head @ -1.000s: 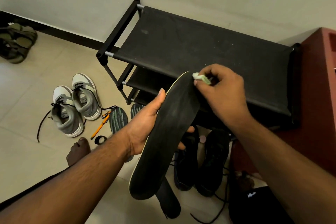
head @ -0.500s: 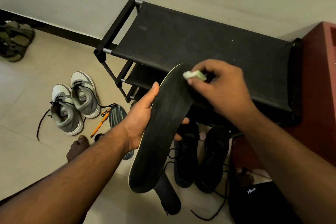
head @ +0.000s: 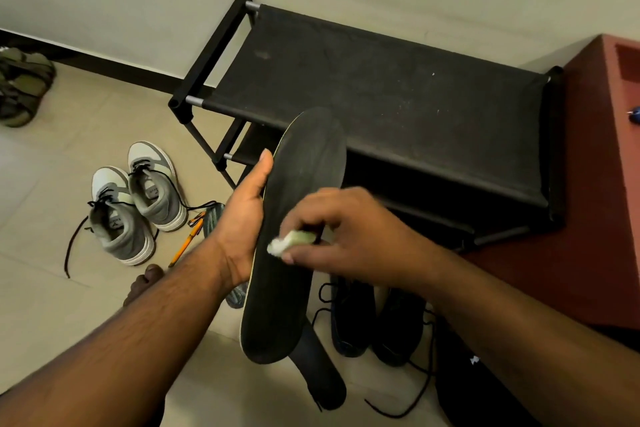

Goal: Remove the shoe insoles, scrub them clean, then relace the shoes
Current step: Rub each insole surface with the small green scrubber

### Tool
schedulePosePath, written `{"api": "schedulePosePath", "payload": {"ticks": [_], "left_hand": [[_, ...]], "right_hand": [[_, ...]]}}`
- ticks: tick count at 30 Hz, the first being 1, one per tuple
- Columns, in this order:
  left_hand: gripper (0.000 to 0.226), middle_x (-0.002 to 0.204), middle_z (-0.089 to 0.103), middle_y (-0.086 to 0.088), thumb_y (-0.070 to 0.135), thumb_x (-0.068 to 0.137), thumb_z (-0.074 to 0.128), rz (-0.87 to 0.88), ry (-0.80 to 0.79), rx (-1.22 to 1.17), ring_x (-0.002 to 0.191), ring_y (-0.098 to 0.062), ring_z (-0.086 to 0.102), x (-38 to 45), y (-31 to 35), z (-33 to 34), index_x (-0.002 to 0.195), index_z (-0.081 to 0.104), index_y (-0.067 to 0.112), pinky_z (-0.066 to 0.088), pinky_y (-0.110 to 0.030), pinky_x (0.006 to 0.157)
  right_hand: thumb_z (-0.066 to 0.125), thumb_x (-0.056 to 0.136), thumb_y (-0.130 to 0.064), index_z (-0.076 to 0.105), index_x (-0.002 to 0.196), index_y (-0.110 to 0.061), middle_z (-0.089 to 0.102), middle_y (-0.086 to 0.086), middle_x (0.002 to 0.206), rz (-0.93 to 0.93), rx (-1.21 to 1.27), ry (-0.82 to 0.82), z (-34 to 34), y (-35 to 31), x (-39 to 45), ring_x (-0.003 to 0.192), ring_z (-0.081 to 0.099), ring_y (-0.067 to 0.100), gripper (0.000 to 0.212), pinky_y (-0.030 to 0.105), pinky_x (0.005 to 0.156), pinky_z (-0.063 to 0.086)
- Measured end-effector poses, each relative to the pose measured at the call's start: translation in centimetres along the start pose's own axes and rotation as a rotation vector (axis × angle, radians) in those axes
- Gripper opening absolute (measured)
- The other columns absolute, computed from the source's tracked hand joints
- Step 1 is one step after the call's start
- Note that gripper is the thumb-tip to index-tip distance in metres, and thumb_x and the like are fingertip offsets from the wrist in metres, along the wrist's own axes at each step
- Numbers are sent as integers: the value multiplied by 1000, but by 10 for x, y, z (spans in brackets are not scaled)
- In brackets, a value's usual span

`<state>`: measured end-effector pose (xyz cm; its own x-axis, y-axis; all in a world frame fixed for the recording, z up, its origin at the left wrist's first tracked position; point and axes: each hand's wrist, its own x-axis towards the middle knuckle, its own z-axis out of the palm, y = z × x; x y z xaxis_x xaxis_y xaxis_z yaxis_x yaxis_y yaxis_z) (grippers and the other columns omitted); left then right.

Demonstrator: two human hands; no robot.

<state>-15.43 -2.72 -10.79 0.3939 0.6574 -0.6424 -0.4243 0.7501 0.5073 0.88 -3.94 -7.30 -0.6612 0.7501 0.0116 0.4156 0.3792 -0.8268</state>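
I hold the black insole (head: pixel 298 218) upright in front of me, my left hand (head: pixel 242 222) gripping its edge, thumb along the side. My right hand (head: pixel 349 236) pinches a small pale sponge (head: pixel 289 242) against its middle. Below lie another insole (head: pixel 322 378) and black shoes (head: pixel 377 322); grey sneakers (head: pixel 135 201) sit left of the black rack (head: pixel 381 87)
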Motion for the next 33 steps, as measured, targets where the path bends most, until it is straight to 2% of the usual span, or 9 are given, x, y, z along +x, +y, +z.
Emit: {"api": "schedulePosePath", "payload": {"ticks": [4,7,12,19,23,25,27,30,33], "left_hand": [[74,118,69,-22,70,87,37,-46,-48,93,99,-34,70,-5,-5,7,123,68,14,58,-49,71],[74,120,68,-22,68,83,39,-83,-63,125,100,-34,70,-8,-10,12,126,63,14,59,-47,69],[74,124,65,-23,69,87,37,-50,-41,119,103,-35,69,-6,-8,12,131,61,14,59,-49,70],[73,102,74,-16,69,91,37,27,74,16,87,-28,73,-4,0,5,100,78,9,62,-38,71],[75,117,70,-18,72,91,36,80,127,-7,103,-33,70,-1,3,0,122,68,11,56,-44,86],[78,114,71,-19,72,90,36,79,116,-16,99,-31,71,-1,3,0,113,74,8,58,-43,84],[76,110,73,-16,70,92,33,96,102,15,94,-28,72,-2,2,2,104,77,10,60,-44,81],[74,120,69,-17,69,95,31,124,92,15,103,-31,69,0,-1,2,118,72,11,53,-51,90],[75,115,71,-16,68,95,30,152,119,5,100,-29,69,1,1,1,112,76,11,54,-44,91]], "right_hand": [[77,77,-16,73,88,-16,63,-17,85,59,-156,556,-42,24,4,80,59,-5,11,12,74,44],[74,81,-19,72,88,-17,67,-8,86,232,-288,699,-59,40,0,78,58,4,8,30,75,51],[65,81,-28,71,89,-19,69,-2,88,280,-416,550,-40,36,7,86,63,21,13,47,79,50],[66,88,-33,68,96,-26,66,-10,90,88,-330,-13,16,-3,-3,89,56,7,10,38,88,46],[68,88,-27,70,96,-19,67,-7,87,-32,-232,-274,23,-15,-6,83,56,4,11,30,81,48],[70,87,-25,71,96,-19,67,-8,88,25,-166,-186,7,-9,-4,83,57,2,12,22,79,47],[74,83,-22,72,95,-17,69,-8,89,86,-138,67,-12,2,-2,85,61,3,12,24,78,51],[75,78,-17,73,88,-16,70,-8,86,139,-181,401,-27,22,3,84,64,7,10,35,78,52],[73,78,-19,72,87,-19,69,-10,86,206,-234,373,-24,30,6,84,63,6,9,38,77,52]]}}
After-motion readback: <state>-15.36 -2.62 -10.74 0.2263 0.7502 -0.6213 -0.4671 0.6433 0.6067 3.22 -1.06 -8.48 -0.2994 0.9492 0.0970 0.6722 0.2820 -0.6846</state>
